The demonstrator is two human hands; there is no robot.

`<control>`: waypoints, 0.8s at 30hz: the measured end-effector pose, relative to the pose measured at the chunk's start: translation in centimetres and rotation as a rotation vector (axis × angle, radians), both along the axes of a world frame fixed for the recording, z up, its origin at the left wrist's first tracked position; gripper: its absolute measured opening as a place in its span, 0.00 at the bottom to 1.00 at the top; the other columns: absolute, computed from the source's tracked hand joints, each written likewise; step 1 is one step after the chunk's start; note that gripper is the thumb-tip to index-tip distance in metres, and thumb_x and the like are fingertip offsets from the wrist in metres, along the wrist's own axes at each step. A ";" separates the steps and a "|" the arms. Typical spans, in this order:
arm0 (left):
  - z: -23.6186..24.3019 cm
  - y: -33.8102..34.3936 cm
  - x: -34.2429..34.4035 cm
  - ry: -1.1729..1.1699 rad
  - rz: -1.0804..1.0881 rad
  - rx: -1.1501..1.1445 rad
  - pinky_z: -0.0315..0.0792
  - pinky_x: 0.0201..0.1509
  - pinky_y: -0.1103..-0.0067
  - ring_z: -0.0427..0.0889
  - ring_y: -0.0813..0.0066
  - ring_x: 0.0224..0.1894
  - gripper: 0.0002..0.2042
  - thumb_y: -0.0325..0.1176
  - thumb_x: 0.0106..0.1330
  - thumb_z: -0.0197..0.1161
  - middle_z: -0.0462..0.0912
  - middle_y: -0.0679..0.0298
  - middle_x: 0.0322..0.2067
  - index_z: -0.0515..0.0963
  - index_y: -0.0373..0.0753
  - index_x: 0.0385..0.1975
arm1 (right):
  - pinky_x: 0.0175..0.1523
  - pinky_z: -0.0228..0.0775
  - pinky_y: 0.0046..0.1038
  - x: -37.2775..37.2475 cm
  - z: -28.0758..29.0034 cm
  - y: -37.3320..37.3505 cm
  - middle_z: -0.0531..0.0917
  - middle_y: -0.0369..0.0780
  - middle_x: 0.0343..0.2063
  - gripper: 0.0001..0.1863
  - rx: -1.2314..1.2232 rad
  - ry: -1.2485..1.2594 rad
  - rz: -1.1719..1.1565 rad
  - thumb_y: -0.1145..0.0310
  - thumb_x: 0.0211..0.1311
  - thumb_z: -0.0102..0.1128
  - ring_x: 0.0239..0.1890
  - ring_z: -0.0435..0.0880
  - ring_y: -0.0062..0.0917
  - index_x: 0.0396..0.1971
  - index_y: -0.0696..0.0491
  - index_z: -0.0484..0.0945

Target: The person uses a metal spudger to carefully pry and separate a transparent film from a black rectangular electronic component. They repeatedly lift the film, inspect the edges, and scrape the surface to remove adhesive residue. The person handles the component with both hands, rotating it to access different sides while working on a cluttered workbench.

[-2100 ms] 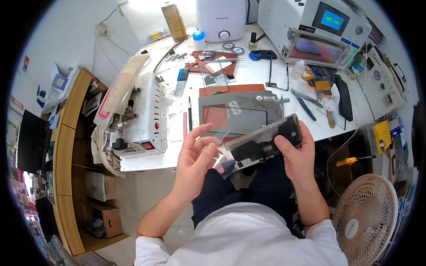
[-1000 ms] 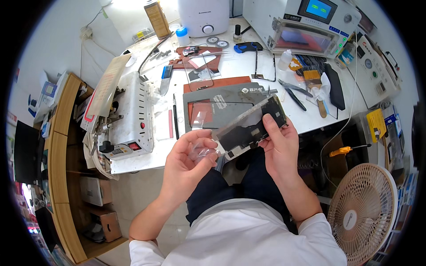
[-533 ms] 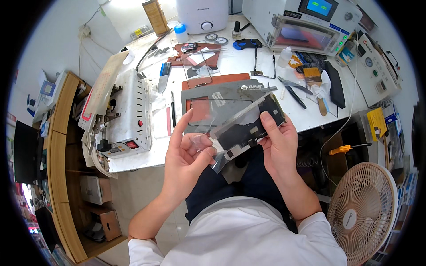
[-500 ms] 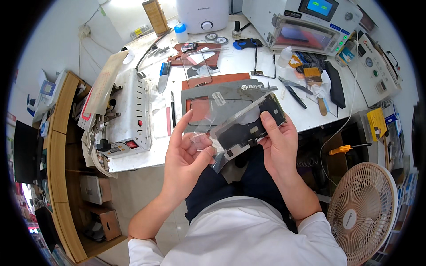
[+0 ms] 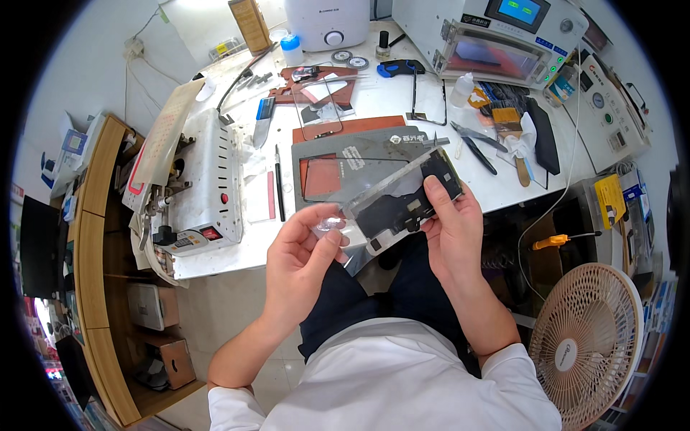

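My right hand (image 5: 458, 233) grips the right end of a phone screen (image 5: 394, 210), thumb on top. The screen's back faces up, black with pale edges and a flex section, and it tilts above my lap at the table's front edge. At its left end my left hand (image 5: 298, 248) is closed, thumb and fingers pinching a crumpled clear plastic film (image 5: 332, 225). Whether that film is still joined to the screen I cannot tell. Beyond the screen lies a grey work mat (image 5: 323, 149) with a dark frame outline on it.
To the left stands a white machine (image 5: 208, 197) with a raised lid. A pen-like tool (image 5: 279, 183), a brush (image 5: 264, 118) and black tweezers (image 5: 478, 154) lie on the white table. A windowed machine (image 5: 496, 54) stands at back right, a fan (image 5: 589, 352) at lower right.
My left index finger, raised before, has bent down toward the thumb onto the clear film. The right hand and the screen have barely moved.
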State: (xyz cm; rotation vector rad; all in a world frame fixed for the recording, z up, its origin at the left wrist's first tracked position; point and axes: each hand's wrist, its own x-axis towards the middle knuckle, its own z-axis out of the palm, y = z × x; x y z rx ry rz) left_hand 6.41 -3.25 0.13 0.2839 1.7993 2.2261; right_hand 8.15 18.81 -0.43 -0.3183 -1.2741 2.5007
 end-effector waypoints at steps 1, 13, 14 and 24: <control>-0.1 0.0 0.0 -0.001 -0.007 -0.013 0.80 0.47 0.77 0.84 0.75 0.45 0.21 0.27 0.80 0.59 0.84 0.57 0.51 0.71 0.31 0.69 | 0.37 0.86 0.25 0.0 0.0 0.0 0.88 0.40 0.42 0.13 -0.002 0.005 0.002 0.70 0.76 0.65 0.36 0.90 0.20 0.53 0.60 0.79; 1.1 0.1 0.5 -0.019 -0.042 0.115 0.84 0.54 0.71 0.87 0.66 0.53 0.26 0.21 0.74 0.63 0.72 0.53 0.65 0.66 0.30 0.71 | 0.35 0.87 0.25 -0.3 1.3 -0.6 0.88 0.40 0.41 0.12 0.012 0.062 -0.023 0.70 0.76 0.65 0.36 0.90 0.20 0.52 0.59 0.78; 1.1 0.1 0.4 -0.032 -0.038 0.111 0.84 0.54 0.71 0.87 0.66 0.53 0.27 0.20 0.73 0.64 0.72 0.53 0.64 0.66 0.30 0.71 | 0.35 0.87 0.25 -0.4 1.2 -0.6 0.88 0.40 0.41 0.12 0.009 0.067 -0.026 0.70 0.76 0.65 0.36 0.90 0.21 0.52 0.59 0.78; 0.9 -0.1 0.2 -0.030 0.019 0.177 0.84 0.57 0.70 0.86 0.66 0.54 0.25 0.21 0.74 0.63 0.73 0.55 0.63 0.68 0.30 0.69 | 0.36 0.89 0.26 -0.4 1.1 -0.9 0.88 0.41 0.42 0.14 0.030 0.052 -0.036 0.71 0.76 0.66 0.37 0.91 0.22 0.53 0.61 0.77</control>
